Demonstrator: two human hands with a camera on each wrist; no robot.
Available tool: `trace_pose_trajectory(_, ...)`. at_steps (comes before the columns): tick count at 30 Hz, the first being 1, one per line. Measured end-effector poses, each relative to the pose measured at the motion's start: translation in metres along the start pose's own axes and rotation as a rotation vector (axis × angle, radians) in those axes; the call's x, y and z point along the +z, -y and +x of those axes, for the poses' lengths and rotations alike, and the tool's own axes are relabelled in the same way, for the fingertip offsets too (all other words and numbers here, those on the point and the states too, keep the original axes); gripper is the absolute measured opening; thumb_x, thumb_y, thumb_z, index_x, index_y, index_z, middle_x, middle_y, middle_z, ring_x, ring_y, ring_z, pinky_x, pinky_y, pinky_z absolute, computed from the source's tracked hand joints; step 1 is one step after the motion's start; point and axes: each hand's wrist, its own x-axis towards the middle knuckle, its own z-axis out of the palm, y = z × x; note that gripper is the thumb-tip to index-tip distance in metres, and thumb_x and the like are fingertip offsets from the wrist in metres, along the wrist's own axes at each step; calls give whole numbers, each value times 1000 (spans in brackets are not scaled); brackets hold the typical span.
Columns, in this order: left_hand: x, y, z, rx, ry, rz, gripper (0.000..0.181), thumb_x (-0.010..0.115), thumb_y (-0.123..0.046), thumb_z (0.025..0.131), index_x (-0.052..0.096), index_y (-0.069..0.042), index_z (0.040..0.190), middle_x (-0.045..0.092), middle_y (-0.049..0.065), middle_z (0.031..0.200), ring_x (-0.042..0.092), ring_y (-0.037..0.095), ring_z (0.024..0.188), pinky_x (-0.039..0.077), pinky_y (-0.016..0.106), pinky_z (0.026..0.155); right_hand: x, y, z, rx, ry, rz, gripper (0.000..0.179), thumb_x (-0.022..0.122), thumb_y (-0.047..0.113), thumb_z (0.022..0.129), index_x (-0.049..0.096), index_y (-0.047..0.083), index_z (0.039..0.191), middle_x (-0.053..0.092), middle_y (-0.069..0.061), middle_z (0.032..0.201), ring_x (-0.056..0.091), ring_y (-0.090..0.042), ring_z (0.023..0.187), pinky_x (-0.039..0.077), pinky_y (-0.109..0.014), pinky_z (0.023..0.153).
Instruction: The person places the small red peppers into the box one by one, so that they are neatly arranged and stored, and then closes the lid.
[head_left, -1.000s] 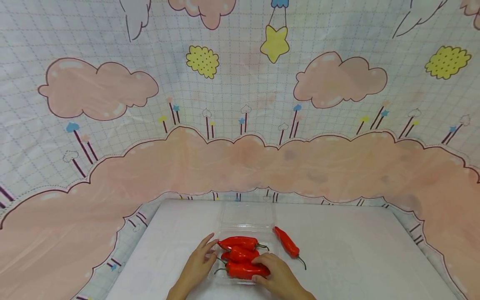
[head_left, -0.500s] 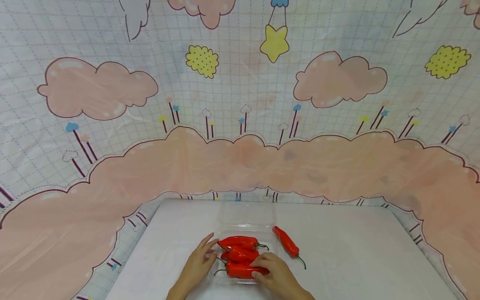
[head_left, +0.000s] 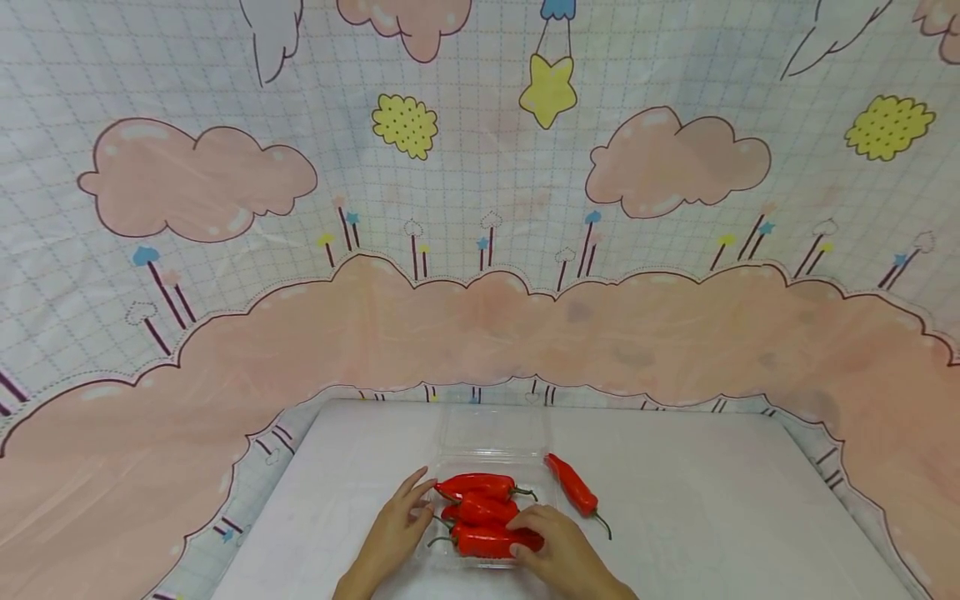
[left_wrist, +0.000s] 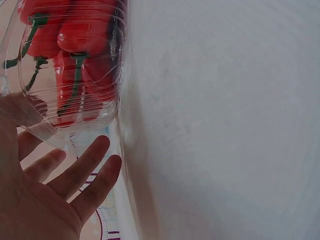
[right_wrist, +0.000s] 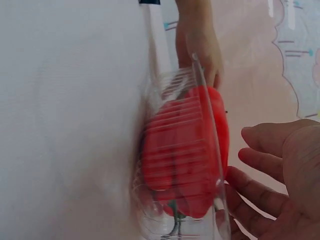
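Observation:
Several long red peppers lie side by side in a clear plastic box, its front rim [head_left: 483,564] towards me. My left hand [head_left: 393,529] is at the box's left side with fingers spread; the left wrist view shows these straight fingers [left_wrist: 97,187] beside the ribbed wall. Over the right end of the nearest pepper [head_left: 483,542] is my right hand [head_left: 562,546], thumb and index finger apart on either side of it. In the right wrist view the right hand [right_wrist: 280,185] has loosely bent, spread fingers, their tips right at the peppers [right_wrist: 192,150] and the box edge.
One more red pepper [head_left: 576,490] with a green stem lies on the white table [head_left: 697,500], right of the box. The box's clear lid [head_left: 495,429] is folded back flat behind it. A cloud-patterned cloth [head_left: 480,325] hangs behind the table.
My right hand has shifted slightly to the right along the nearest pepper. The left hand, the box and the loose pepper keep their places.

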Motion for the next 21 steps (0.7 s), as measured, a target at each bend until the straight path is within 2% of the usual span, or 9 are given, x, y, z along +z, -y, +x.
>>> trace_pose_trajectory(11, 0, 0, 0, -2, -1, -10, 40, 64, -8, 92, 61, -7, 132, 48, 9, 149, 71, 17, 97, 57, 22, 78, -16, 3, -3, -21, -51, 63, 25, 72, 34, 88, 68, 28, 112, 66, 7, 117, 60, -20, 108, 57, -43, 91)
trace_pose_trajectory(16, 0, 1, 0, -2, 7, -1, 40, 64, -10, 92, 61, -8, 132, 48, 9, 150, 70, 16, 97, 57, 22, 78, -22, 3, -4, -61, -73, 105, 27, 71, 32, 89, 68, 22, 114, 68, 4, 116, 62, -25, 108, 56, -47, 91)
trace_pose_trajectory(21, -1, 1, 0, -1, 9, 1, 40, 64, -10, 92, 61, -7, 132, 47, 10, 150, 70, 17, 98, 57, 23, 79, -31, 4, -4, -71, -94, 139, 27, 68, 31, 91, 68, 20, 116, 69, 1, 116, 61, -25, 103, 56, -41, 84)
